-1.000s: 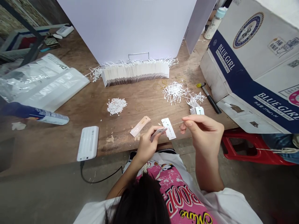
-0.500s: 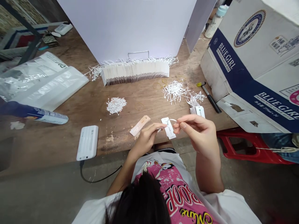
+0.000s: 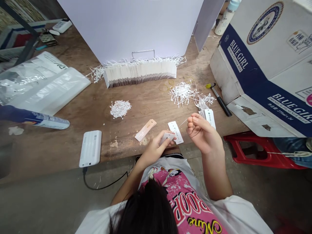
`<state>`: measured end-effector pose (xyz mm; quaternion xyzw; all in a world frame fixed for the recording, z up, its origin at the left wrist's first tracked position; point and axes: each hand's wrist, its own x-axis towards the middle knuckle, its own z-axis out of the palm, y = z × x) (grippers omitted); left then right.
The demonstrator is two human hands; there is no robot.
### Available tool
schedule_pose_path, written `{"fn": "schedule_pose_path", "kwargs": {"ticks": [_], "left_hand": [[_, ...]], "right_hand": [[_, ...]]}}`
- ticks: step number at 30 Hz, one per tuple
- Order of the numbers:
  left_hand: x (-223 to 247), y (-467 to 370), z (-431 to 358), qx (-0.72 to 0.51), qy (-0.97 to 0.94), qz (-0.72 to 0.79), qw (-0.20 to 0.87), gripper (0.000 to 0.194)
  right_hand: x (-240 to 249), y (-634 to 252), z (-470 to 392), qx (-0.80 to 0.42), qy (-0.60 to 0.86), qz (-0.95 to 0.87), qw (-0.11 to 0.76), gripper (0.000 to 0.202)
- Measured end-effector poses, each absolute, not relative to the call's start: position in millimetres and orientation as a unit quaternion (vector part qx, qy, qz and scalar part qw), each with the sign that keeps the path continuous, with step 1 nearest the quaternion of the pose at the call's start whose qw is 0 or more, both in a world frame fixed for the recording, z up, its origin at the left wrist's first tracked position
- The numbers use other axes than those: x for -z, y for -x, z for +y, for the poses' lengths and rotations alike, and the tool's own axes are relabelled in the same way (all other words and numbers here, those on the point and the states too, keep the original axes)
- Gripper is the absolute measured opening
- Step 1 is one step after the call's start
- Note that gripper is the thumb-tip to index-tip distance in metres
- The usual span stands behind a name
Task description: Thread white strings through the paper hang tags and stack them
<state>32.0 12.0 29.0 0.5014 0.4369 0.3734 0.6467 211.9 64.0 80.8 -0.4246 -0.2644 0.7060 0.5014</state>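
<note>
My left hand [image 3: 153,149] is closed on a white hang tag [image 3: 166,137], pinched between thumb and fingers near the table's front edge. My right hand [image 3: 204,134] is raised to the right, its fingertips pinching a thin white string [image 3: 182,123]. That string runs straight down-left towards the held tag; its lower end is hard to make out. Behind the left hand lie white tags [image 3: 178,134] with print. Tan-pink tags [image 3: 145,130] lie just left of them. Beyond my right hand is a bundle of strung white tags [image 3: 210,117].
A heap of white strings [image 3: 182,92] and a pile of small white pieces [image 3: 120,109] lie on the table. A long row of strung tags [image 3: 141,75] stands at the back. Around are a hammer [image 3: 221,102], a carton [image 3: 258,74], a power bank [image 3: 90,148] and a spray can [image 3: 46,121].
My right hand has turned palm up, drawing the string from a loose curve to a straight line. The left hand has turned, and the tag in it now shows.
</note>
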Motion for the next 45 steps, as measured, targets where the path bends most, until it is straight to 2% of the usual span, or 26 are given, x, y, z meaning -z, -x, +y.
{"fn": "schedule_pose_path", "kwargs": {"ticks": [5, 10, 12, 17, 24, 28, 41, 45], "left_hand": [[-25, -32, 12, -0.367, -0.544, 0.484, 0.579, 0.025], [-27, -29, 12, -0.385, -0.539, 0.526, 0.533, 0.02], [-28, -29, 12, -0.398, -0.53, 0.53, 0.529, 0.019], [-33, -30, 7, -0.408, -0.523, 0.528, 0.53, 0.018], [-39, -28, 1, -0.392, -0.575, 0.527, 0.487, 0.016], [-38, -26, -1, -0.389, -0.595, 0.527, 0.466, 0.019], [-41, -25, -2, -0.373, -0.726, 0.48, 0.32, 0.022], [-37, -23, -2, -0.37, -0.739, 0.47, 0.31, 0.032]], "right_hand": [[-88, -211, 51, -0.736, 0.414, -0.203, 0.495, 0.027], [-64, -198, 12, -0.828, 0.394, -0.164, 0.364, 0.021], [-50, -192, -1, -0.846, 0.383, -0.156, 0.336, 0.018], [-40, -181, -9, -0.782, 0.395, -0.232, 0.422, 0.018], [-52, -175, -3, -0.567, 0.487, -0.414, 0.519, 0.004], [-47, -173, -1, -0.46, 0.514, -0.485, 0.537, 0.005], [-45, -176, -8, -0.39, 0.55, -0.515, 0.53, 0.007], [-44, -181, -6, -0.435, 0.545, -0.516, 0.497, 0.005]]}}
